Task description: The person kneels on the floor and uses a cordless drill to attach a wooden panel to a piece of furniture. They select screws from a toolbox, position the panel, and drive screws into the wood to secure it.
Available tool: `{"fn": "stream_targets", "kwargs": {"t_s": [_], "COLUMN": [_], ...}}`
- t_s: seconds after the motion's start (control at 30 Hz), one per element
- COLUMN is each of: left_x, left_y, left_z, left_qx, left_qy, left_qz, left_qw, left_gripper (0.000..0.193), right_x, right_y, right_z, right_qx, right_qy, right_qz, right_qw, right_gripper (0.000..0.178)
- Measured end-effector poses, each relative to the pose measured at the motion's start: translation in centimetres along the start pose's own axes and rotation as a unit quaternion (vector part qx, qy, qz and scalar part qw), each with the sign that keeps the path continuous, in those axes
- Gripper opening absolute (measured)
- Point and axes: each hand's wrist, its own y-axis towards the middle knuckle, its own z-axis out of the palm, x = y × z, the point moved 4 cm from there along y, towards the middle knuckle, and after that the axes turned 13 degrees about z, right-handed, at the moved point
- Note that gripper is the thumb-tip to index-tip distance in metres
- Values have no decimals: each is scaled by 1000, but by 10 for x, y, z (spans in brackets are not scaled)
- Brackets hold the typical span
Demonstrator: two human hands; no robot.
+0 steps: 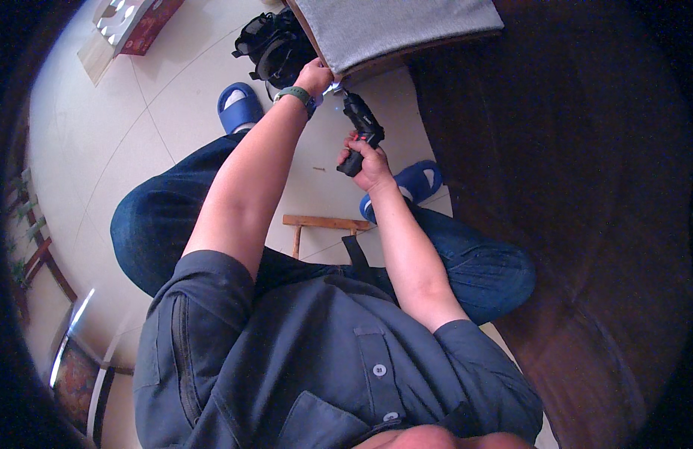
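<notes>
My right hand [367, 163] is wrapped round the grip of a black cordless screwdriver [363, 122] with red accents. Its front end points up and away, toward a small shiny metal piece [334, 88] under the corner of a piece of furniture with a grey cloth top [406, 30]. My left hand [314, 77], with a green-strapped watch [296, 93] at the wrist, is closed beside that corner. Its fingertips are partly hidden against the furniture's edge, so what they grip cannot be made out. A small light shows near the tool's tip.
A black bag [274, 46] lies on the tiled floor left of the furniture. A screw-like piece [318, 169] lies between my feet in blue slippers [239, 107]. Nearer me is a wooden stool [327, 222]. A red box [146, 28] stands far left; dark brown cloth [556, 165] spreads along the right.
</notes>
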Motion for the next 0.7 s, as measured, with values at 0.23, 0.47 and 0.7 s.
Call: {"fn": "stream_targets", "kwargs": {"t_s": [0.23,0.47,0.7], "left_x": [-31,18,-1], "left_y": [-11,9,1], "left_z": [4,-22,-8], "left_qx": [50,25,115], "left_qy": [276,214,168], "left_qz": [40,63,101], "left_qw": [959,975,974], "left_gripper": [41,36,29], "right_x": [1,-4,11], "right_y": [-5,-1,-3], "right_z": [5,8,-12], "right_qx": [-10,-15,-83], "right_qy": [-9,-40,-109], "right_qz": [-13,-9,-57], "right_qw": [1000,999,989], "right_gripper": [34,35,33]}}
